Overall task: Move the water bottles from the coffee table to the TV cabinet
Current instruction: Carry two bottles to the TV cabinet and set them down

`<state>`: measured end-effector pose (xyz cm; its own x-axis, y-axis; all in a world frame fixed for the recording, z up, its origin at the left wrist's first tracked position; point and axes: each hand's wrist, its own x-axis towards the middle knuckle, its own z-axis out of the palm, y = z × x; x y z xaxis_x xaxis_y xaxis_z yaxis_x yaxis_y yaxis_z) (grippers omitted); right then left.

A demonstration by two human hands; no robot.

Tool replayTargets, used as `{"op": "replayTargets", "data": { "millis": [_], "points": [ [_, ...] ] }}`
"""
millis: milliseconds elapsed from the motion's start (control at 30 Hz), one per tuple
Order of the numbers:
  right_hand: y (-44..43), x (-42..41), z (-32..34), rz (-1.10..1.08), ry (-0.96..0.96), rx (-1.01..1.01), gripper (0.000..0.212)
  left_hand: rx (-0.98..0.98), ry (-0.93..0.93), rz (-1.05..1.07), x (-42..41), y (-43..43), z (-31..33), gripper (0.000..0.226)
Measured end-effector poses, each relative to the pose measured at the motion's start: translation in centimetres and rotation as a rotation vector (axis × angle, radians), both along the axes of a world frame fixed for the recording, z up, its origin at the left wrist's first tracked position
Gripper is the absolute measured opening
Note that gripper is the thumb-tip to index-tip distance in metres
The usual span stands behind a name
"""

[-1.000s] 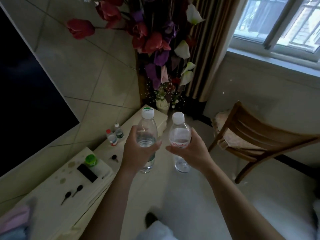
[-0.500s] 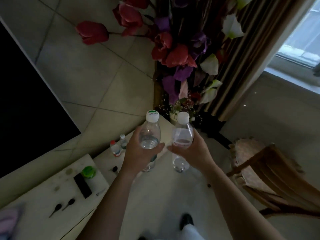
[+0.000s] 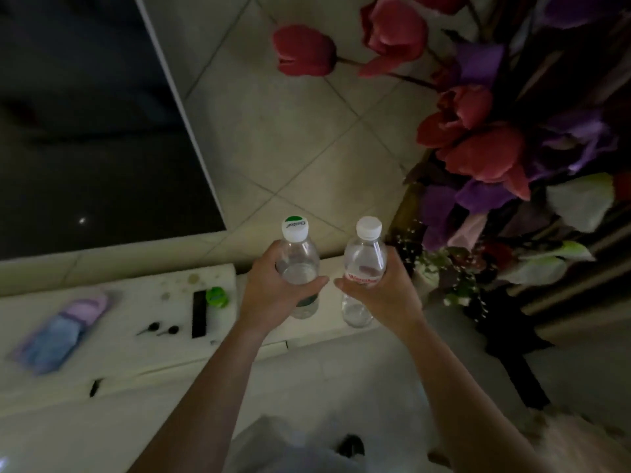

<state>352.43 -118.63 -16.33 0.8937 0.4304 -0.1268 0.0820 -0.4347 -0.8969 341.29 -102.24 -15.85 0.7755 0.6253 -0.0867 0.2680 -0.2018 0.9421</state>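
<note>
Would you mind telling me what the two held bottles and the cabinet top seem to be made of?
The green-topped bottle in the left hand and the white-capped bottle in the right hand look like clear glossy plastic: water and background show through. The cabinet top looks smooth, pale and fairly matte, perhaps painted wood or laminate; the dim frame leaves it open.

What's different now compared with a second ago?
The person has stepped up to the TV cabinet, so both bottles are now over its top, not the floor. The chair and window have left the view. Unchanged: the left hand grips the green-topped bottle, the right hand the white-capped bottle, both upright.
</note>
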Motion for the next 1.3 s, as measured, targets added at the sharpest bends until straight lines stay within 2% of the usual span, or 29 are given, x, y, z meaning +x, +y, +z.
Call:
{"op": "replayTargets", "data": {
  "millis": [167,300,467,600,733,967,1133,1300],
  "points": [
    [4.7,1.8,-2.6,0.119,0.068,-0.018,0.067,0.003,0.05,0.167,-0.3,3.5,-2.4,0.073],
    [8.9,3.1,-4.5,0.156,0.101,-0.041,0.058,0.012,0.125,0.195,0.7,7.5,-4.8,0.066],
    [12.1,5.1,-8.2,0.133,0.106,-0.073,0.086,-0.009,0.179,0.25,2.1,11.6,-8.5,0.068],
    [13.8,6.8,-11.5,0.122,0.102,-0.097,0.09,-0.008,0.21,0.279,3.1,13.7,-12.3,0.073],
    [15.4,8.0,-16.7,0.129,0.149,-0.153,0.082,-0.024,0.27,0.278,4.5,14.7,-17.4,0.066],
    [17.3,9.1,-27.3,0.113,0.253,-0.205,0.084,-0.045,0.371,0.314,7.1,13.5,-26.9,0.075],
    [18.1,9.8,-34.4,0.093,0.242,-0.272,0.09,-0.015,0.484,0.293,9.1,13.3,-32.8,0.078],
    [18.8,10.8,-40.1,0.088,0.283,-0.331,0.082,-0.024,0.54,0.292,10.7,13.6,-38.7,0.077]
  ]
}}
